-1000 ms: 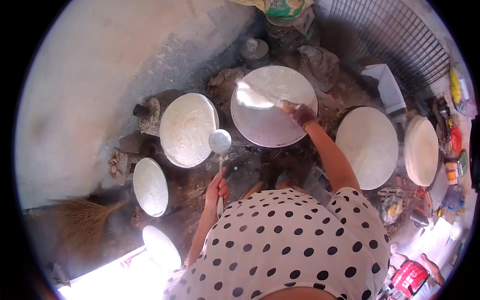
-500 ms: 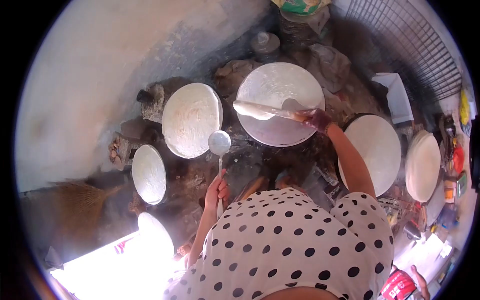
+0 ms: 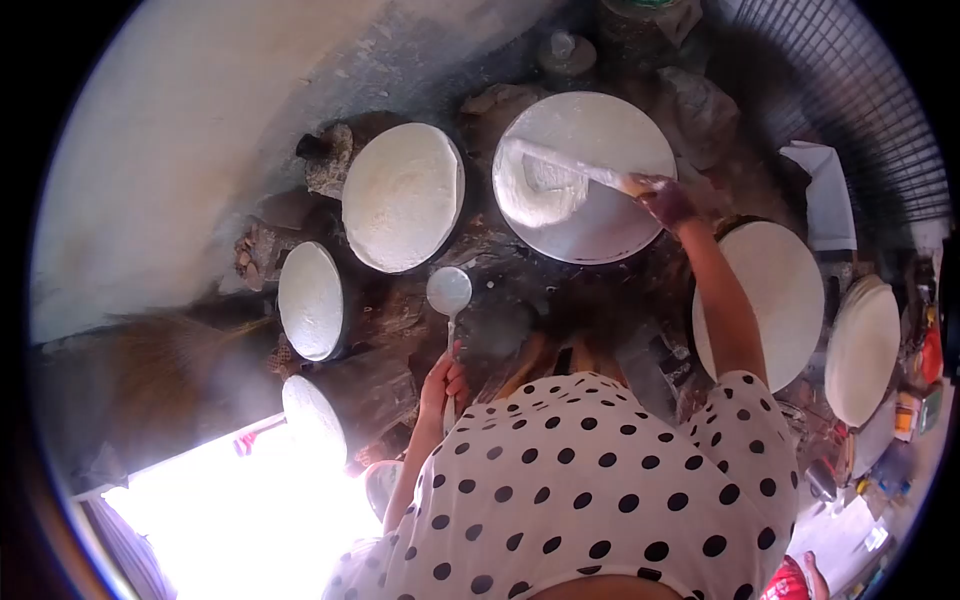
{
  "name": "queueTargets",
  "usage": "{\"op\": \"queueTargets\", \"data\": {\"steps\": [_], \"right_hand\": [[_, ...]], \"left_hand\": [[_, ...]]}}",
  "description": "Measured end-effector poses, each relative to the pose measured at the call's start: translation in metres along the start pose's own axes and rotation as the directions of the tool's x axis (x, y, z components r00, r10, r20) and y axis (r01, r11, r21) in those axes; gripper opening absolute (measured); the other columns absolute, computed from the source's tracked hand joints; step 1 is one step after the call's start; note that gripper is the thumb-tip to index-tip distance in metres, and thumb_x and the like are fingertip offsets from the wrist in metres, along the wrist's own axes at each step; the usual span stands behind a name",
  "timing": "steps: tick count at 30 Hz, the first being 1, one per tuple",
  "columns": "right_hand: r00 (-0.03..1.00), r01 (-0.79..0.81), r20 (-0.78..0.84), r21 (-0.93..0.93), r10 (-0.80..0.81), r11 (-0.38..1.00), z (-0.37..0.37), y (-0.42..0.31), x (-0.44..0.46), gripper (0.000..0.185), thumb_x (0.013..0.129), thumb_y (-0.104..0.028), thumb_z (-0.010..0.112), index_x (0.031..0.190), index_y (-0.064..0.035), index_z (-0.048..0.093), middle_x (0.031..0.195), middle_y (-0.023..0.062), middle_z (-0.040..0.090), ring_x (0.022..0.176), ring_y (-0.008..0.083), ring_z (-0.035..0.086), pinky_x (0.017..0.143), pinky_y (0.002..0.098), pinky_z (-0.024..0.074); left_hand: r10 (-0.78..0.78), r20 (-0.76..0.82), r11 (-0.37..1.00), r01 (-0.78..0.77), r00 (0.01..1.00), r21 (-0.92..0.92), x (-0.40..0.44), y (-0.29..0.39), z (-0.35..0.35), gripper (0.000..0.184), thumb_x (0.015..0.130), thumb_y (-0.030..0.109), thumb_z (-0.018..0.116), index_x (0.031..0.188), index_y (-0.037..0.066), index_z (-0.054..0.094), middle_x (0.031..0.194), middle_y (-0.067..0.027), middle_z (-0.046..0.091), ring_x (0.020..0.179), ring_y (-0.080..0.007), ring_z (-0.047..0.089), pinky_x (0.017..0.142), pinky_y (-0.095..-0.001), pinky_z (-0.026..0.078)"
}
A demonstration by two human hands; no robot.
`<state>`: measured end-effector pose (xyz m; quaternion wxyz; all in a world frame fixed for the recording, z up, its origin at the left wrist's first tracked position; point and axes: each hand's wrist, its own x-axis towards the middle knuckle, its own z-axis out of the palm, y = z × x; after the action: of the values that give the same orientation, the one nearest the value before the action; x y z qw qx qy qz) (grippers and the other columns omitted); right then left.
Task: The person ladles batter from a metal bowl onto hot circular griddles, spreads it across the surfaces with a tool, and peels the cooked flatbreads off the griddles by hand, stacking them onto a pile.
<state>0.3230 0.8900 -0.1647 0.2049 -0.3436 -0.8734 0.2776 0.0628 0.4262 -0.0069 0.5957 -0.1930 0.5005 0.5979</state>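
My left hand (image 3: 442, 383) is closed around the handle of a ladle (image 3: 449, 290), whose round, pale-coated bowl is held over the floor between two griddles. My right hand (image 3: 662, 198), partly covered by something dark reddish, grips the end of a long batter spreader (image 3: 570, 163). The spreader reaches left across the largest round griddle (image 3: 610, 235). Wet white batter (image 3: 538, 208) lies in a curved band on its left side, and the lower right surface looks thinly coated or bare.
Another batter-covered griddle (image 3: 402, 200) stands to the left, with a smaller white disc (image 3: 311, 300) below it. On the right are a large white round (image 3: 765, 310) and a stack of flat rounds (image 3: 862, 350). Bright light enters at lower left. Part of another person (image 3: 790, 580) shows at lower right.
My right hand has moved the spreader over the griddle, and the wet batter now forms a curved band at left. The view has shifted; the left hand still holds the ladle.
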Motion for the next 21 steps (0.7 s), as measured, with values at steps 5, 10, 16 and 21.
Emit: {"op": "queueTargets", "data": {"steps": [5,10,16,21], "right_hand": [[0.927,-0.119,0.337,-0.161,0.168,0.980,-0.017,-0.051,-0.044,0.044,0.081,-0.018,0.060,0.125,-0.0208,0.058,0.117,0.0152,0.062,0.100,0.0316,0.062,0.087,0.0398,0.0495],[0.980,-0.174,0.127,0.188,0.152,0.967,-0.025,-0.054,-0.144,0.046,0.082,-0.017,0.061,0.128,-0.0165,0.056,0.098,0.0134,0.065,0.083,0.0254,0.063,0.075,0.0362,0.0519],[0.823,-0.524,-0.069,0.292,0.564,0.800,0.209,-0.177,-0.112,0.024,0.090,-0.035,0.056,0.095,-0.0122,0.060,0.065,-0.0011,0.053,0.052,0.0127,0.049,0.045,0.0281,0.0415],[0.545,-0.677,-0.012,0.584,0.838,0.448,0.298,-0.201,-0.100,0.024,0.091,-0.035,0.055,0.085,-0.0126,0.060,0.054,-0.0020,0.047,0.043,0.0130,0.048,0.037,0.0297,0.0374]], "left_hand": [[-0.046,0.074,0.993,0.054,0.996,-0.102,0.005,0.009,-0.008,0.026,0.099,0.023,0.044,0.123,0.014,0.050,0.060,0.0068,0.035,0.044,-0.0041,0.035,0.041,-0.0207,0.031],[-0.006,0.057,0.998,0.002,0.998,0.057,0.002,0.022,-0.028,0.028,0.100,0.023,0.042,0.125,0.014,0.050,0.061,0.0064,0.036,0.044,-0.0042,0.034,0.040,-0.0210,0.030],[-0.076,0.145,0.982,0.049,0.987,0.180,0.011,0.042,-0.073,0.029,0.099,0.024,0.043,0.126,0.014,0.049,0.062,0.0058,0.036,0.043,-0.0056,0.034,0.040,-0.0229,0.032],[-0.134,0.176,0.975,0.098,0.975,0.198,0.008,0.059,-0.121,0.030,0.099,0.025,0.043,0.126,0.013,0.049,0.063,0.0051,0.036,0.044,-0.0063,0.035,0.040,-0.0241,0.033]]}}
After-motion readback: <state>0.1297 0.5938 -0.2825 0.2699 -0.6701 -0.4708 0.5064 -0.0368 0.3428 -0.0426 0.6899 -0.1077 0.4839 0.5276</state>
